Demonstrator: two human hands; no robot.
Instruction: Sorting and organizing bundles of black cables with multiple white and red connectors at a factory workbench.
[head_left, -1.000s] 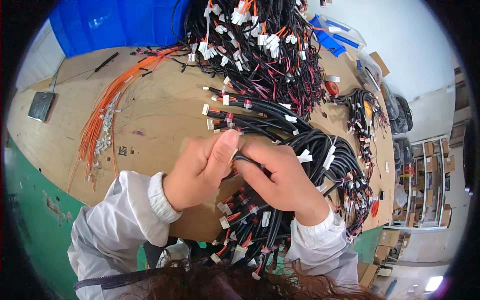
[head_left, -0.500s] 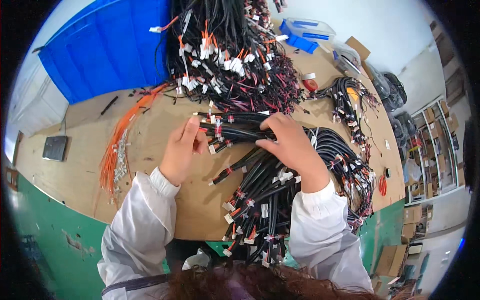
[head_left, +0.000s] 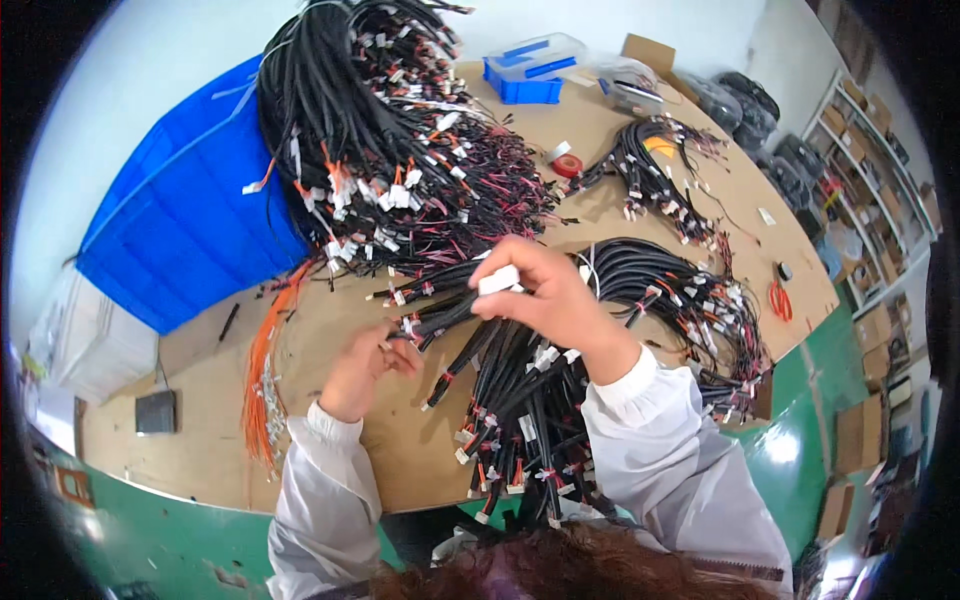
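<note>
My right hand (head_left: 540, 295) is closed around a bundle of black cables (head_left: 455, 310) and pinches a white connector (head_left: 498, 279) at its top. My left hand (head_left: 362, 368) grips the near end of the same bundle, at its small white and red plugs. Under my right forearm lies a heap of black cable harnesses (head_left: 520, 410) with white tags, spreading toward me. Both arms wear white sleeves.
A big pile of black harnesses (head_left: 390, 150) rises at the back centre, beside a blue crate (head_left: 190, 230). Orange wires (head_left: 262, 380) lie at left. More harnesses (head_left: 660, 165), red tape roll (head_left: 568, 165), a blue bin (head_left: 522, 90), red scissors (head_left: 779, 298) sit on the brown tabletop (head_left: 200, 400).
The view has tilted up and both hands moved away from me. My hands have spread apart along the bundle, the right one lifting a white connector.
</note>
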